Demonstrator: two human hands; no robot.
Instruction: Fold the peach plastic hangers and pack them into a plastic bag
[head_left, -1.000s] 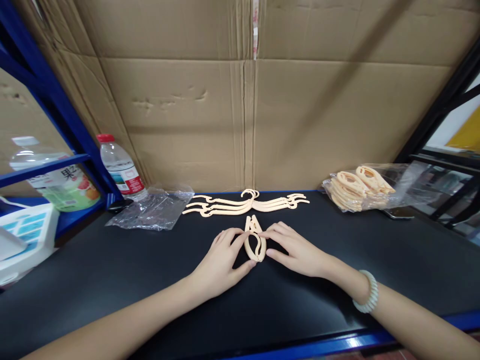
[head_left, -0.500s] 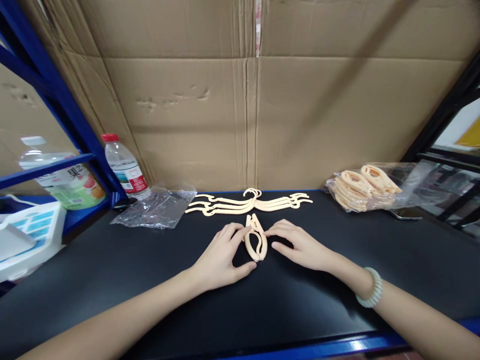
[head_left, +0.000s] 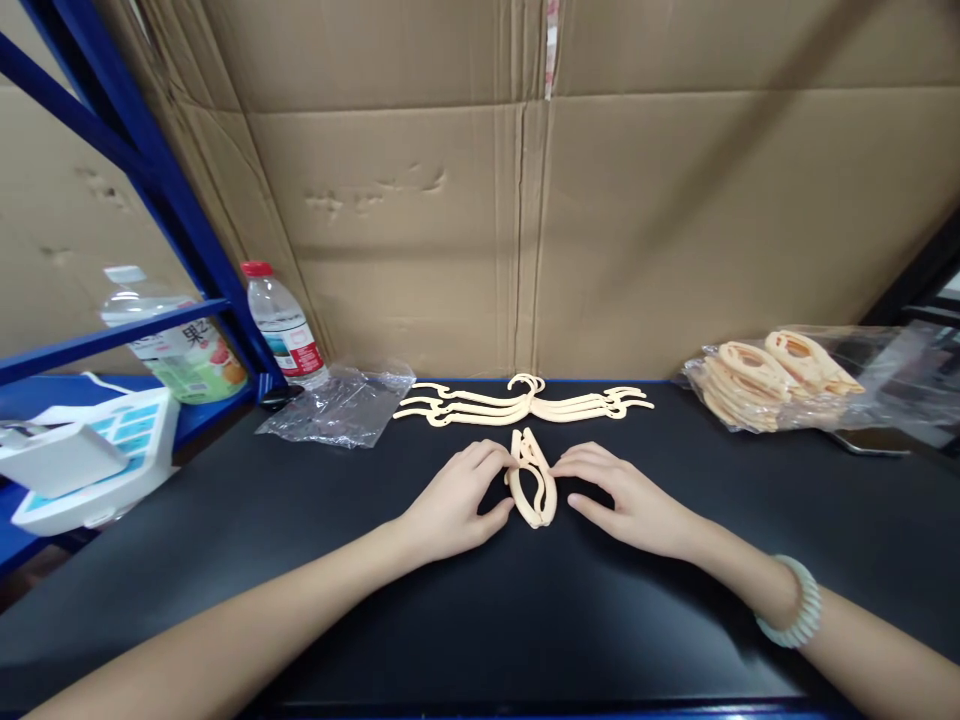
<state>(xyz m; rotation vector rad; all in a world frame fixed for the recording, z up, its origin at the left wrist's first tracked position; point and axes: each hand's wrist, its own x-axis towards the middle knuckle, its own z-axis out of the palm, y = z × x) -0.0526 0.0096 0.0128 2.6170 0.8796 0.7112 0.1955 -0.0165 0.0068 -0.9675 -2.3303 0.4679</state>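
Note:
A folded cream plastic travel hanger (head_left: 550, 497) lies on the black table in front of me, its two arms closed into an oval with the tips pointing away. My left hand (head_left: 457, 500) rests at its left side, the index fingertip touching its upper left edge and the thumb lower down beside it. On the other side, my right hand (head_left: 630, 500) touches the right edge with its forefinger, its thumb held apart. Both hands are open, with curved fingers. Just beyond, several unfolded cream hangers (head_left: 487, 408) lie stacked together, hooks toward the cardboard.
A clear bag of folded hangers (head_left: 750, 385) lies at the right, by a dark flat object (head_left: 874, 441). An empty plastic bag (head_left: 341, 405), a red-capped bottle (head_left: 289, 325), a larger bottle (head_left: 180, 350) and a white-and-blue device (head_left: 112, 460) are at left. Cardboard (head_left: 405, 220) stands behind.
The camera view has shifted a little, so everything appears farther right. My left thumb has moved up from the hanger's lower end to its left side. The hanger stays folded.

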